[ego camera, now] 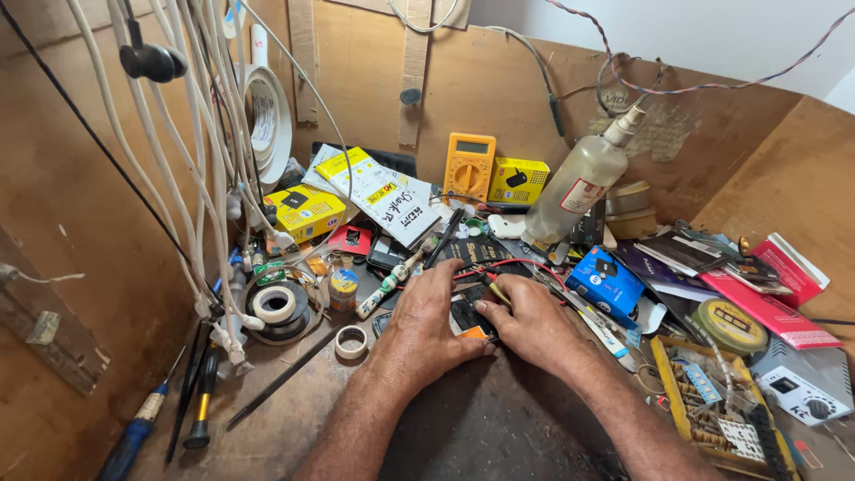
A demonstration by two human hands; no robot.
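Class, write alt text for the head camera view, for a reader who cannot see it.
Two bare hands, left hand and right hand, press on a small dark device on a cluttered wooden workbench. Behind it stand an orange multimeter and a clear bottle; white cables hang at left.

Left hand [427, 325] and right hand [533, 325] meet, fingers curled.

Small dark device [469, 316], perhaps a phone, lies flat on bench.
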